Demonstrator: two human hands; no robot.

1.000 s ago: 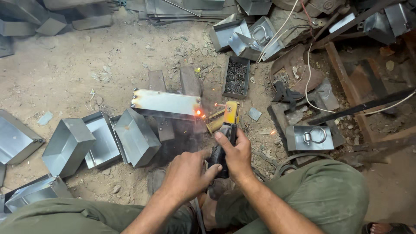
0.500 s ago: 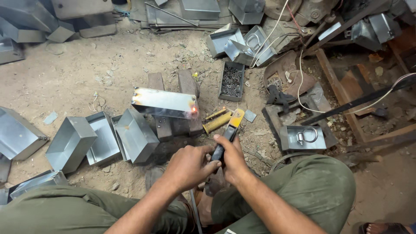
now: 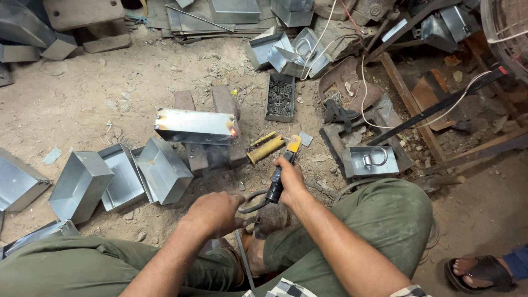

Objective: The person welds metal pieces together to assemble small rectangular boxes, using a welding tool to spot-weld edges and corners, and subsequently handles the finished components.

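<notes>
Left hand: the left hand [image 3: 215, 213] is nearest, curled loosely, fingers touching the dark cable [image 3: 251, 201] between the knees.
Right hand: the right hand [image 3: 290, 180] is wrapped tight round the welding holder [image 3: 279, 176], whose yellow tip points far.
Yellow grip: a yellow-handled tool [image 3: 266, 149] lies on the dirt just beyond that tip.
Workpiece: the long metal box [image 3: 196, 126] rests on bricks [image 3: 214, 148], mid-scene, one small glow at its right end.
Left: open sheet-metal boxes [image 3: 118, 179] cluster together.
Far: a tray of washers [image 3: 280, 98].
</notes>
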